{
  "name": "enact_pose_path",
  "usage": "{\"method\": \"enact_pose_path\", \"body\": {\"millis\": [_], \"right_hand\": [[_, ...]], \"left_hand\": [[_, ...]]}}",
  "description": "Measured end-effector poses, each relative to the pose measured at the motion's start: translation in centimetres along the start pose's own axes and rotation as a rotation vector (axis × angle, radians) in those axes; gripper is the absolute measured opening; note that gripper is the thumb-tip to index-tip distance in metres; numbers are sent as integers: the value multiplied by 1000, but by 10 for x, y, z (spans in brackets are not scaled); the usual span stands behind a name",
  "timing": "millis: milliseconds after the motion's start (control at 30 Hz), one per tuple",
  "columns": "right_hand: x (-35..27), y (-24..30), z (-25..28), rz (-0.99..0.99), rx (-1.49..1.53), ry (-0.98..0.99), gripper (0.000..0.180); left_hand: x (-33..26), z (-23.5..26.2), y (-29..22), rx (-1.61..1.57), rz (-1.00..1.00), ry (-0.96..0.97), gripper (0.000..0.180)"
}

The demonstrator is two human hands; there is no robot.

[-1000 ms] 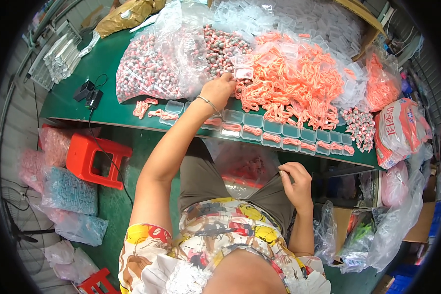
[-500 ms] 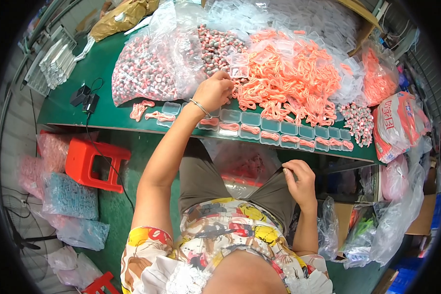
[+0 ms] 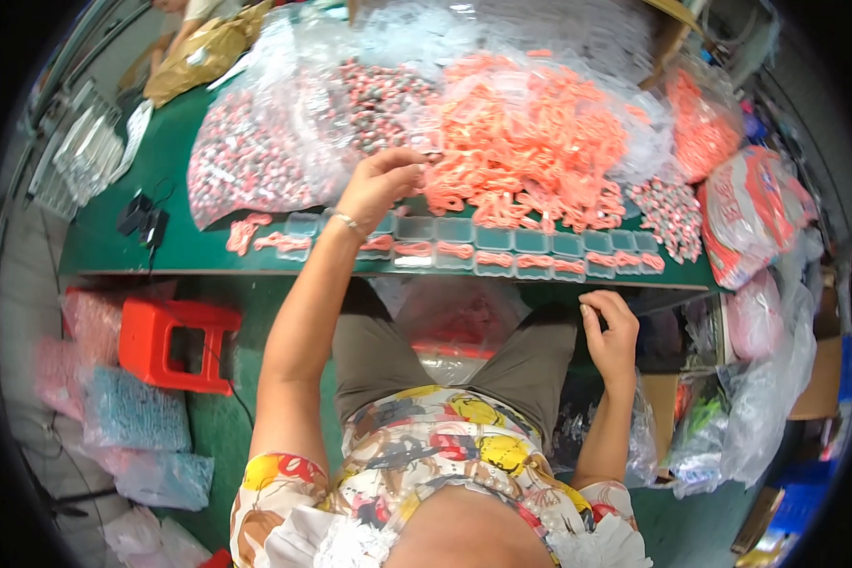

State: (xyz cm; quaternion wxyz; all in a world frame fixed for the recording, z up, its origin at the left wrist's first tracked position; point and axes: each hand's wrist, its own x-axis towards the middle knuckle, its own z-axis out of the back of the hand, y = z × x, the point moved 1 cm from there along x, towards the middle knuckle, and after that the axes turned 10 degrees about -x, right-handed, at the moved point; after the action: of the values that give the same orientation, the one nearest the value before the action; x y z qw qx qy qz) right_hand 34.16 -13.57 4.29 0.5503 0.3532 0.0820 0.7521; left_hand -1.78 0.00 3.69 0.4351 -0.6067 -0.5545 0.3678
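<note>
Tray row (image 3: 502, 248) runs left-right; left hand (image 3: 379, 185) above.

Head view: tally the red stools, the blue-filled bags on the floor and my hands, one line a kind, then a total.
Red stool: 1
Blue-filled bags: 2
Hands, left hand and right hand: 2
Total: 5

The left hand (image 3: 381, 185) reaches into the orange pile (image 3: 530, 142) at upper centre. The right hand (image 3: 611, 331) rests low, right of centre, below the table (image 3: 170, 180).
</note>
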Motion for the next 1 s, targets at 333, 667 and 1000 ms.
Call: {"method": "enact_pose_path", "body": {"millis": [333, 667, 1000], "right_hand": [[38, -90, 41, -163, -55, -286, 11], [121, -191, 21, 26, -693, -113, 10], [149, -183, 20, 199, -809, 121, 6]], "left_hand": [[-33, -24, -13, 53, -99, -15, 19], [-69, -74, 14, -128, 0, 13, 23], [-87, -88, 39, -73, 96, 67, 14]]}}
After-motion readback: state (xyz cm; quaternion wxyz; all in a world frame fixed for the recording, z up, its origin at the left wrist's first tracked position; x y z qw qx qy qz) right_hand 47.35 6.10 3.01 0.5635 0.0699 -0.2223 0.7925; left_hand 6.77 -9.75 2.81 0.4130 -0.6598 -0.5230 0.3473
